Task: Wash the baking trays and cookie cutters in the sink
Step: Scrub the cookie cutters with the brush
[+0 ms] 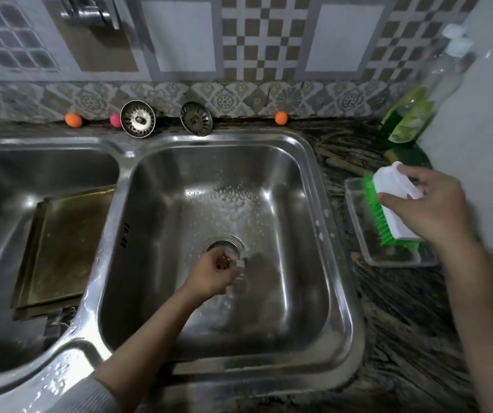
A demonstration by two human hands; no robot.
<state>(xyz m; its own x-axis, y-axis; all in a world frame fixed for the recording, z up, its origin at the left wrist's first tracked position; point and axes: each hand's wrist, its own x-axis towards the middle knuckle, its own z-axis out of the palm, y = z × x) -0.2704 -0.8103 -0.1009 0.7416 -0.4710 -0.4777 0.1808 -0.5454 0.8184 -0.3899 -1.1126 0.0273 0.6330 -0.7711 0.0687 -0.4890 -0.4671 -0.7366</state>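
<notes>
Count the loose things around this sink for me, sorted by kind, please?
Sink strainers: 2
Small balls, two orange and one pink: 3
Baking trays, in the left basin: 1
Scrub brushes, held by the right hand: 1
Soap bottles: 1
Clear plastic trays: 1
Total: 9

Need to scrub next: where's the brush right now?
In the head view it is at the right, past the sink: the right hand holds the scrub brush over the clear plastic tray on the counter, below the soap bottle.
</notes>
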